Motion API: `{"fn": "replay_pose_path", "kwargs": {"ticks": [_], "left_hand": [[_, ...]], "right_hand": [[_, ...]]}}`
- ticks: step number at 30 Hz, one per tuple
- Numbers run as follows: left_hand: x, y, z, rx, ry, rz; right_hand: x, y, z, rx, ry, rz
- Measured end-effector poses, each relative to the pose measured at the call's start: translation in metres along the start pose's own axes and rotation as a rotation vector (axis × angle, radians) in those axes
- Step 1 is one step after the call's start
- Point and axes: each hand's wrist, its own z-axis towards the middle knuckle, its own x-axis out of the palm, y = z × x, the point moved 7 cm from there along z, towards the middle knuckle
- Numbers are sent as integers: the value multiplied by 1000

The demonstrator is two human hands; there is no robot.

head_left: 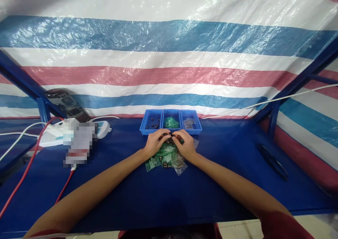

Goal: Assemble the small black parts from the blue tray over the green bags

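While the left hand [156, 142] and right hand [186, 145] pinch a small dark piece [171, 135], clear-and-green plastic packets [167, 154] lie beneath. Three blue plastic bins [171, 121] stand behind.

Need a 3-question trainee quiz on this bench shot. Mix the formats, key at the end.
1. Multiple choice. In the row of blue bins, which one holds green bagging?
A) left
B) middle
C) right

2. True or false. The long dark object lies on the blue table, to the right of the hands.

3. Short answer. What do the left hand and right hand appear to hold between their fingertips, above the pile of bags and parts?

Key: 1 B; 2 true; 3 a small dark part
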Motion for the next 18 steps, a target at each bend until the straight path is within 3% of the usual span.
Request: {"fn": "replay_pose_path", "kwargs": {"ticks": [18], "left_hand": [[5, 7, -4, -4, 38, -35]], "right_hand": [[5, -2, -1, 2, 43, -9]]}}
